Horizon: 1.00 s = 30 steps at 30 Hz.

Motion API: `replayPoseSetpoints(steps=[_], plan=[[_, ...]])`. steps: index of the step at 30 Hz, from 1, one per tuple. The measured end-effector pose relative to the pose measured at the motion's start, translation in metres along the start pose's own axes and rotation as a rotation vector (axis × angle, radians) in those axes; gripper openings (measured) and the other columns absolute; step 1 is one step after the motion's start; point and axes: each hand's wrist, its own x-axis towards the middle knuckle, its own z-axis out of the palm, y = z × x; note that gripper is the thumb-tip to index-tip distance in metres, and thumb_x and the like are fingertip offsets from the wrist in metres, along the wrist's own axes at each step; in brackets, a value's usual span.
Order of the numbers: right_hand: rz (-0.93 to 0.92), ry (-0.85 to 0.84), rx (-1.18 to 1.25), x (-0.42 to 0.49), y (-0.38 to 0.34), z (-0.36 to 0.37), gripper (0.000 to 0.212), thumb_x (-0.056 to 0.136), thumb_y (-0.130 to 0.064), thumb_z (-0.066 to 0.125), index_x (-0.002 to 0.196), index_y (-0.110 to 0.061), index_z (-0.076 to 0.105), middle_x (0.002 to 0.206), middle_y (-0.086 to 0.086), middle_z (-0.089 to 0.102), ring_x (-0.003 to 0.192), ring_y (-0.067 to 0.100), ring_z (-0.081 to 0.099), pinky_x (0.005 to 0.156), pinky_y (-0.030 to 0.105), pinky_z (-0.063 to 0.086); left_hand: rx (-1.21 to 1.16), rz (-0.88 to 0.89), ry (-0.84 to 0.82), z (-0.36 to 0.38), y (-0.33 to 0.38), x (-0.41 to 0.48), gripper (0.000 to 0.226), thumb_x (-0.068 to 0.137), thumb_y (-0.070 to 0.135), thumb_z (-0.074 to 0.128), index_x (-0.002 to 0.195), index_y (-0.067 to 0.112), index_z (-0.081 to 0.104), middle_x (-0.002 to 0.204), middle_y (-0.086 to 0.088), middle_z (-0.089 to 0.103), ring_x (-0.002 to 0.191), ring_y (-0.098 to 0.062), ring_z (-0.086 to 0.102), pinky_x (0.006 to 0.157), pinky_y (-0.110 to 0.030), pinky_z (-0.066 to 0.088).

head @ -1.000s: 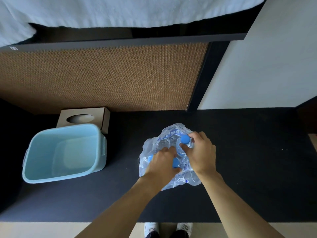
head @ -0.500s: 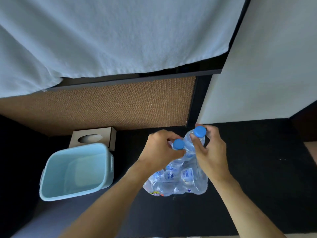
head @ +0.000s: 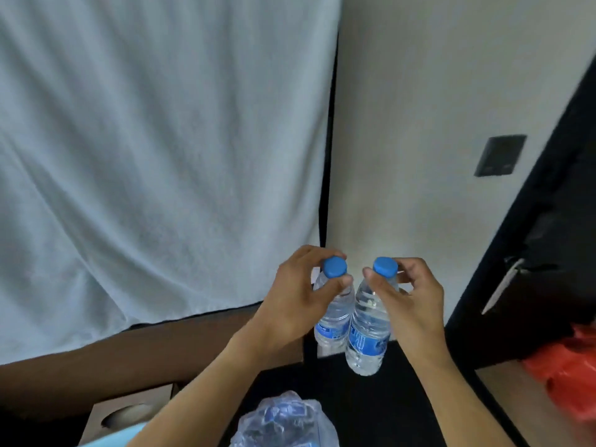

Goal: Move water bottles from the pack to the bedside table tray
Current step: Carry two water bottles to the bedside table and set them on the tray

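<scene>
Two clear water bottles with blue caps hang in the air side by side, well above the dark floor. My left hand (head: pixel 301 298) grips the left bottle (head: pixel 333 312) by its neck just under the cap. My right hand (head: pixel 408 295) holds the right bottle (head: pixel 367 337) the same way. The crumpled plastic pack (head: pixel 283 421) lies below at the bottom edge, with more bottles showing through the wrap. No tray is in view.
A white bedsheet (head: pixel 154 150) hangs over the bed's side at left. A cardboard tissue box (head: pixel 129 414) sits at bottom left. A pale wall with a dark switch plate (head: pixel 500 154) rises ahead. Something orange-red (head: pixel 567 369) lies at right beside a dark panel.
Both hands have pulled a bottle each out of the pack and lifted them clear. The view has tilted upward, so the pack and the blue bin dropped to the bottom edge.
</scene>
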Motion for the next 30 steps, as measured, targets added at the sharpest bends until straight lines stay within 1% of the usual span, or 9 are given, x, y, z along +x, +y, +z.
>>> replayPoseSetpoints(steps=[4, 8, 10, 13, 17, 20, 22, 26, 30], plan=[[-0.073, 0.148, 0.029, -0.008, -0.077, -0.056, 0.025, 0.077, -0.015, 0.086, 0.092, -0.012, 0.066, 0.074, -0.014, 0.074, 0.066, -0.004, 0.068, 0.064, 0.017, 0.051, -0.133, 0.15, -0.085, 0.014, 0.081, 0.02, 0.028, 0.098, 0.03, 0.066, 0.126, 0.029, 0.065, 0.118, 0.007, 0.067, 0.107, -0.012, 0.067, 0.095, -0.027, 0.054], [-0.187, 0.346, -0.014, -0.052, -0.154, -0.119, 0.025, 0.079, -0.012, 0.085, 0.093, -0.007, 0.064, 0.069, -0.008, 0.075, 0.06, 0.002, 0.069, 0.061, 0.018, 0.053, -0.296, 0.301, -0.175, 0.037, 0.175, 0.011, 0.027, 0.102, 0.032, 0.058, 0.126, 0.021, 0.062, 0.099, 0.012, 0.066, 0.085, 0.002, 0.064, 0.077, -0.009, 0.046], [-0.221, 0.477, -0.012, -0.087, -0.187, -0.154, 0.024, 0.082, -0.009, 0.081, 0.095, -0.003, 0.063, 0.062, -0.014, 0.072, 0.054, -0.003, 0.065, 0.056, 0.015, 0.052, -0.391, 0.362, -0.267, 0.052, 0.225, -0.003, 0.027, 0.104, 0.032, 0.054, 0.126, 0.018, 0.059, 0.095, 0.014, 0.067, 0.079, -0.009, 0.066, 0.07, -0.012, 0.05], [-0.246, 0.704, -0.074, -0.155, -0.235, -0.204, 0.023, 0.082, -0.018, 0.083, 0.093, -0.011, 0.064, 0.068, -0.005, 0.072, 0.058, 0.005, 0.067, 0.059, 0.023, 0.055, -0.492, 0.516, -0.453, 0.077, 0.297, -0.044, 0.027, 0.106, 0.031, 0.049, 0.127, 0.016, 0.056, 0.092, 0.017, 0.069, 0.088, -0.018, 0.066, 0.075, -0.014, 0.052], [-0.255, 1.02, -0.227, -0.264, -0.29, -0.27, 0.028, 0.079, -0.024, 0.087, 0.093, -0.011, 0.067, 0.088, 0.017, 0.073, 0.081, 0.038, 0.073, 0.078, 0.051, 0.062, -0.648, 0.674, -0.694, 0.114, 0.385, -0.127, 0.021, 0.108, 0.032, 0.045, 0.125, 0.022, 0.053, 0.093, 0.005, 0.071, 0.085, -0.018, 0.068, 0.081, -0.029, 0.055], [-0.258, 1.246, -0.309, -0.357, -0.334, -0.31, 0.032, 0.075, -0.031, 0.088, 0.092, -0.014, 0.067, 0.084, 0.01, 0.074, 0.086, 0.042, 0.073, 0.078, 0.059, 0.061, -0.785, 0.796, -0.811, 0.14, 0.454, -0.202, 0.015, 0.107, 0.033, 0.043, 0.121, 0.029, 0.049, 0.091, 0.004, 0.069, 0.084, -0.019, 0.069, 0.083, -0.037, 0.056], [-0.276, 1.385, -0.354, -0.423, -0.362, -0.332, 0.034, 0.072, -0.035, 0.088, 0.091, -0.016, 0.067, 0.082, 0.004, 0.073, 0.086, 0.04, 0.075, 0.078, 0.06, 0.061, -0.861, 0.876, -0.907, 0.149, 0.5, -0.262, 0.01, 0.108, 0.031, 0.043, 0.118, 0.032, 0.046, 0.088, 0.002, 0.068, 0.078, -0.019, 0.068, 0.078, -0.034, 0.057], [-0.293, 1.603, -0.42, -0.567, -0.412, -0.369, 0.032, 0.078, -0.022, 0.086, 0.097, -0.006, 0.065, 0.089, 0.015, 0.071, 0.072, 0.028, 0.076, 0.08, 0.055, 0.062, -0.969, 1.014, -1.127, 0.154, 0.584, -0.401, 0.009, 0.108, 0.03, 0.044, 0.113, 0.028, 0.051, 0.084, 0.002, 0.067, 0.068, -0.011, 0.064, 0.064, -0.021, 0.051], [-0.291, 1.786, -0.535, -0.722, -0.46, -0.398, 0.03, 0.078, -0.018, 0.087, 0.095, -0.006, 0.065, 0.081, 0.009, 0.07, 0.07, 0.023, 0.073, 0.076, 0.044, 0.066, -1.089, 1.06, -1.327, 0.158, 0.661, -0.553, 0.014, 0.108, 0.029, 0.046, 0.113, 0.021, 0.055, 0.088, 0.012, 0.064, 0.08, -0.012, 0.068, 0.071, -0.018, 0.055]])
